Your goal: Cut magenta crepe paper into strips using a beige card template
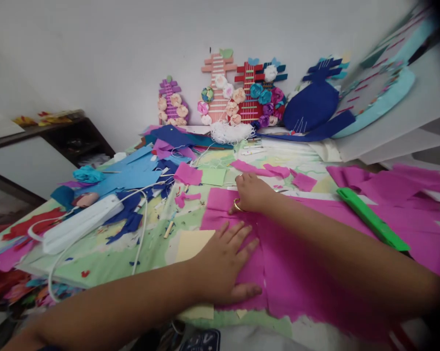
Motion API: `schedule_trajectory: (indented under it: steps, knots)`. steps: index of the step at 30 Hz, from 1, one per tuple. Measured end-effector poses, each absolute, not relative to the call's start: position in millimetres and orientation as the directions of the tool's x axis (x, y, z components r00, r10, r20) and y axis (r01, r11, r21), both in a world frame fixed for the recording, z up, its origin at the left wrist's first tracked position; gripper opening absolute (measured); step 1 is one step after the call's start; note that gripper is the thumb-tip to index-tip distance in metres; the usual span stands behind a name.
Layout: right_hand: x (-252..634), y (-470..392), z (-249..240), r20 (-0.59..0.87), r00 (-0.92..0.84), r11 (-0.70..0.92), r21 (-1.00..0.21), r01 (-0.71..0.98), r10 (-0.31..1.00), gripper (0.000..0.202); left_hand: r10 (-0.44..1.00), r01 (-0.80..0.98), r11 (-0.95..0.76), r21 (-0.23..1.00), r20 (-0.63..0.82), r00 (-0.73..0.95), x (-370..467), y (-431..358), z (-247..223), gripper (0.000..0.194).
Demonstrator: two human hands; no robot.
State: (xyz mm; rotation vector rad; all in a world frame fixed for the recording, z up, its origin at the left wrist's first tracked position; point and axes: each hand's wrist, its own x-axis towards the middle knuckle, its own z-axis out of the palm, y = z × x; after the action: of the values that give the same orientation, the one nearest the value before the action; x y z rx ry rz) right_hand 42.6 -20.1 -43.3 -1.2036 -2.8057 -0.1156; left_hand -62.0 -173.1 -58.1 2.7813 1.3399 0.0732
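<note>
A bright pink sheet (296,273) lies across the worktable, with a seam or cut edge running near its left part. My left hand (227,263) rests flat on that left part, fingers spread, holding nothing. Just beyond it, my right hand (251,193) is curled over the sheet's far edge. Gold loops (236,205) show at its fingers and a thin metal tip sticks out to its right; these look like scissors, mostly hidden by the hand. A pale yellow piece (194,243) lies beside my left wrist.
A green cutter-like tool (373,219) lies right on pink material. A white power strip (83,224) with its cord is at left, near blue sheets (132,170) and scraps. Decorated instrument-shaped crafts (218,92) and white yarn (231,132) stand along the wall.
</note>
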Motion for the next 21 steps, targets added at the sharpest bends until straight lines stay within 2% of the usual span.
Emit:
schedule_trajectory:
  steps: [5,13,21]
  knots:
    - [40.3,-12.2,-45.9,0.041,-0.656,0.655,0.038,0.755,0.754,0.078,0.758,0.762,-0.620,0.186,-0.110,0.643,-63.9,-172.2,-59.6,0.078]
    - [38.5,-6.8,-45.5,0.015,-0.663,0.661,0.060,0.748,0.749,0.071,0.754,0.750,-0.613,0.247,-0.102,0.649,-66.0,-172.3,-59.7,0.078]
    - [64.6,-13.5,-30.5,-0.048,-0.747,0.748,0.050,0.662,0.664,0.056,0.772,0.765,-0.586,0.268,-0.102,0.627,-65.1,-171.9,-56.2,0.076]
